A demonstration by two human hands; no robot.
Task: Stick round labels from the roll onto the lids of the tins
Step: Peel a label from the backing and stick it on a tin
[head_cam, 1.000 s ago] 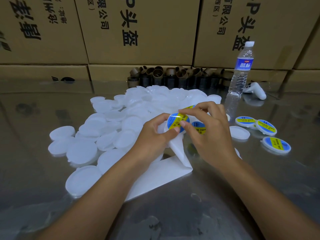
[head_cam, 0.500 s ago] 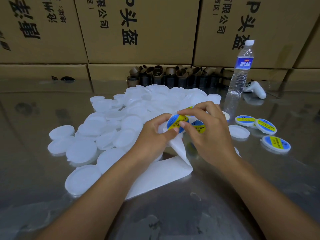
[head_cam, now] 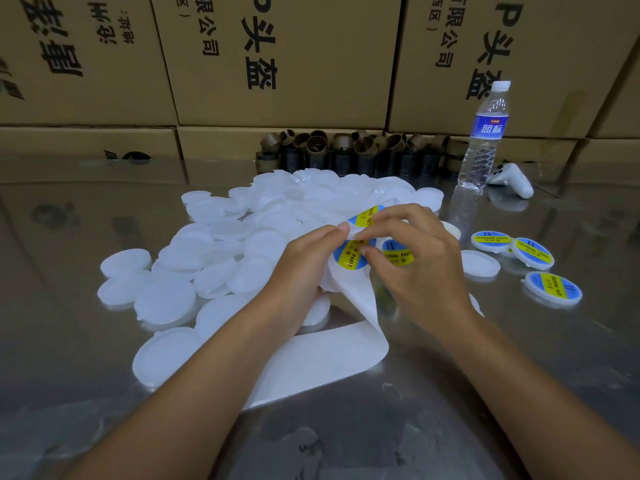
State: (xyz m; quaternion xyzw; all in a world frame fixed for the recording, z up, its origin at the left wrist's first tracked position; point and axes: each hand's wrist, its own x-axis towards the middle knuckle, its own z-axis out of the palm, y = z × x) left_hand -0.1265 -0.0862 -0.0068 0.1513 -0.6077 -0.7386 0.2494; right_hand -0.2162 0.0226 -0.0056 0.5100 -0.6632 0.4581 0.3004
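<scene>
round label (head_cam: 350, 258), blue with a yellow band, sits on the white backing strip (head_cam: 329, 355) right between the two hands, above the middle of the steel table (head_cam: 104, 427). the right hand (head_cam: 424, 271) pinches the label's upper edge between thumb and forefinger, its other fingers loosely curled. the left hand (head_cam: 304, 271) is curled round the strip just left of the label, thumb tip pressed on the paper close beside the right forefinger. a second label (head_cam: 367, 216) shows on the strip just beyond the fingertips, and a third label (head_cam: 398, 252) peeks out between the right hand's fingers. from the hands the strip drops to the table, bends and trails toward the near left. a heap of plain white lids (head_cam: 263, 244) spreads left of and behind the hands. three labelled lids (head_cam: 533, 256) lie off to the right, one bare lid (head_cam: 479, 263) beside them. a water bottle (head_cam: 485, 140), a white controller (head_cam: 514, 180), brown cardboard cores (head_cam: 346, 147) and stacked cartons (head_cam: 294, 81) stand at the back.
</scene>
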